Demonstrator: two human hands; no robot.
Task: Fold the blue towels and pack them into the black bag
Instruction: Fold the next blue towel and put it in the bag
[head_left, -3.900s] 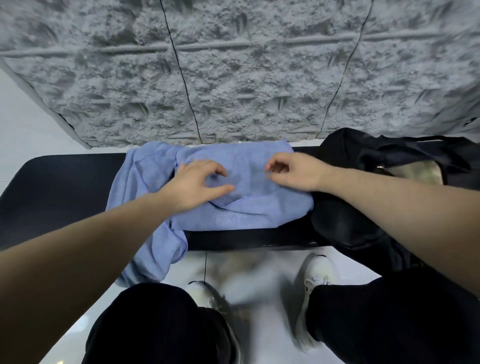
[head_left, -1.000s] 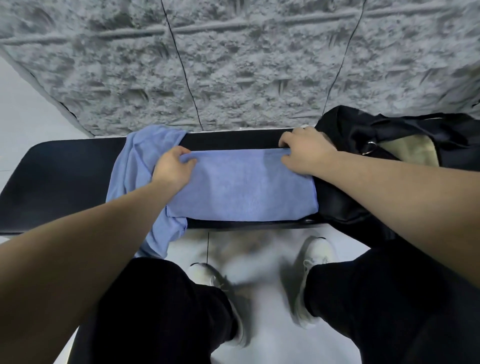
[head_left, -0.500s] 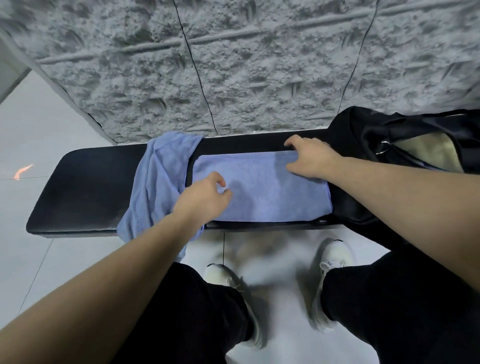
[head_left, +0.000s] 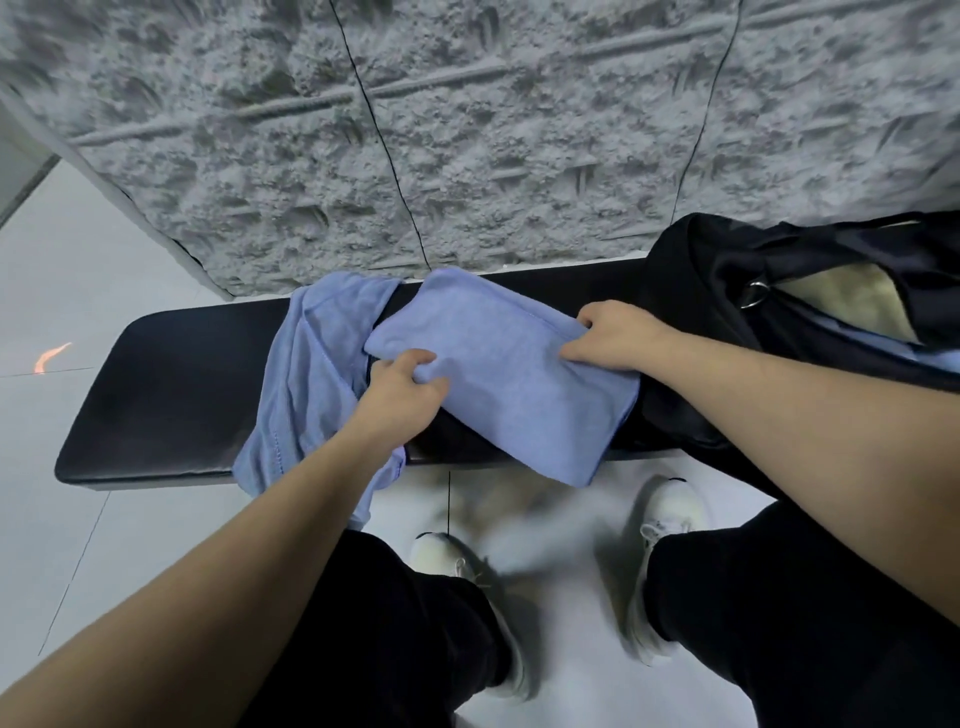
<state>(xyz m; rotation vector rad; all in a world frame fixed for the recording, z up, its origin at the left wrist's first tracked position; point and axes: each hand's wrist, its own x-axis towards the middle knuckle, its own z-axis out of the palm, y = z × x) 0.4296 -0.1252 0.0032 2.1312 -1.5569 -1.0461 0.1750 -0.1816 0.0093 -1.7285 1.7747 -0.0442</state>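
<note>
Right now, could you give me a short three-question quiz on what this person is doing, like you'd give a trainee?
1. True or false: both hands grip the folded blue towel.
2. Where does the unfolded blue towel lie: A) inside the black bag, B) draped over the bench, C) on the floor?
3. Which hand is nearer the bag?

Key:
1. True: left hand and right hand both hold it.
2. B.
3. The right hand.

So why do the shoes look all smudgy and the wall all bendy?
Head view: the white shoes and the floor between them are smeared by motion blur, while the folded towel and both hands stay fairly sharp; the wide-angle lens bows the wall and the bench edges; lighting is soft, with no harsh glare.
</note>
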